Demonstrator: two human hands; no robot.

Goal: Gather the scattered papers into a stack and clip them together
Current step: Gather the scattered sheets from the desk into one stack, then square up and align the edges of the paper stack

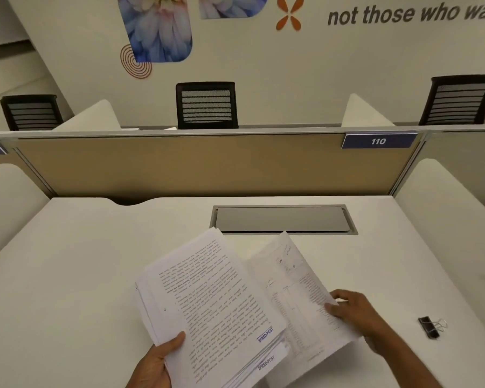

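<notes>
A loose stack of printed papers (pixel 207 298) is held above the white desk (pixel 67 275), tilted to the left. My left hand (pixel 157 362) grips its lower left corner with the thumb on top. A further printed sheet (pixel 300 292) fans out to the right, partly tucked under the stack. My right hand (pixel 353 312) pinches that sheet's right edge. A black binder clip (pixel 431 327) with silver handles lies on the desk to the right, apart from both hands.
A grey cable hatch (pixel 283 219) is set into the desk just beyond the papers. A tan divider panel (pixel 179 166) with a "110" label (pixel 378 141) closes the far side. White side screens stand left and right. Black chairs stand behind the divider.
</notes>
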